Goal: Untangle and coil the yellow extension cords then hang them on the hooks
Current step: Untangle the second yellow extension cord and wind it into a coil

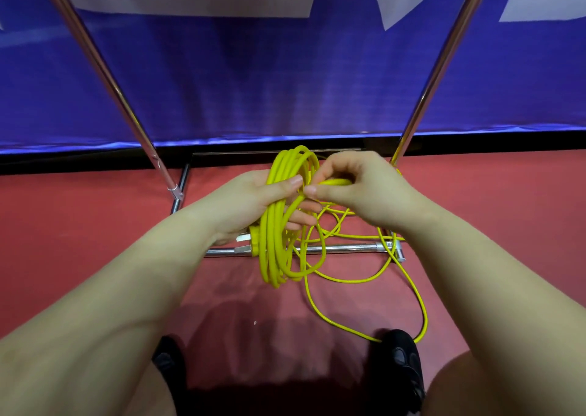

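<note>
Head view looks down on the coiling step, partway through: the left hand (253,203) grips a bundle of finished loops of the yellow extension cord (276,241), thumb over the top strands and fingers curled beneath, with the plug (250,241) and its metal prongs poking out just below the palm; the right hand (348,184) pinches the next strand between thumb and fingertips, touching the bundle, and appears to be laying a fresh loop onto it. Loose cord (364,276) trails over the red floor (79,219), crossing the chrome base bar (342,248) of the metal rack (104,66) and running down to the black shoe (399,352). My guess is the next move calls for drawing in that slack, clearing its crossings, and adding even loops. No hooks are in view, and no brand, label or writing can be read on cord, plug or blue backdrop (269,82)
</note>
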{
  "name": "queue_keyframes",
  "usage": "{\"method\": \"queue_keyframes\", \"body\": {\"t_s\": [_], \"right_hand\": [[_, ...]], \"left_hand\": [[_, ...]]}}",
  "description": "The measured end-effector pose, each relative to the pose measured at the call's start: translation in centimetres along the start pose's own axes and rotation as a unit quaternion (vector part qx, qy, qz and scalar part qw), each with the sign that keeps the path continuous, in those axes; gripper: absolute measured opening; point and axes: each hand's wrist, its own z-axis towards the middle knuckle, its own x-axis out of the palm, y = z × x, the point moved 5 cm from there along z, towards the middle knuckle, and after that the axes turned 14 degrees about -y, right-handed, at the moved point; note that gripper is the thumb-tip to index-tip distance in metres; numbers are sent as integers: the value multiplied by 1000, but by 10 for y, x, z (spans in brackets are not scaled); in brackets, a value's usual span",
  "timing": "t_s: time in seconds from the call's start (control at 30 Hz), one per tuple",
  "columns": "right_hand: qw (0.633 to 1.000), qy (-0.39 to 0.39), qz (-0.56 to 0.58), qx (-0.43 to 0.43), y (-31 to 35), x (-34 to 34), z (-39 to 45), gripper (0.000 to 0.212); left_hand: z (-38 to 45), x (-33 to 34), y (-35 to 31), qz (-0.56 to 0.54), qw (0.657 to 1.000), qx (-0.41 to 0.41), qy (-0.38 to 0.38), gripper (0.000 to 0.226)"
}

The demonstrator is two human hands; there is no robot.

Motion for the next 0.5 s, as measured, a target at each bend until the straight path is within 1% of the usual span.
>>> {"method": "queue_keyframes", "body": {"t_s": [0.07,0.13,0.2,0.23,0.27,0.3,0.33,0.4,0.5], "right_hand": [[999,43,6,3,1,8,-4,9],[999,25,25,20,0,5,-3,14],[999,2,-12,50,-7,-1,-1,29],[997,2,-49,65,-12,-2,-1,38],[995,3,-72,73,-15,-3,0,42],[995,-5,-68,72,-15,-4,0,39],[997,-20,-38,64,-12,-5,0,31],[997,-48,49,44,-5,-10,1,16],[992,-59,107,25,-1,-18,3,7]], "left_hand": [[0,-2,0,15,1000,18,-12,18],[1,-4,-2,23,999,34,-18,23],[2,-7,-3,-5,999,31,-18,26],[3,-9,-4,-19,999,26,-19,26],[3,-11,-4,-28,999,21,-20,26],[4,-12,-4,-31,999,16,-17,25],[4,-12,-4,-29,999,12,-12,25],[3,-10,-2,-15,1000,3,-14,25],[0,-5,-2,-19,999,-20,-21,25]]}}
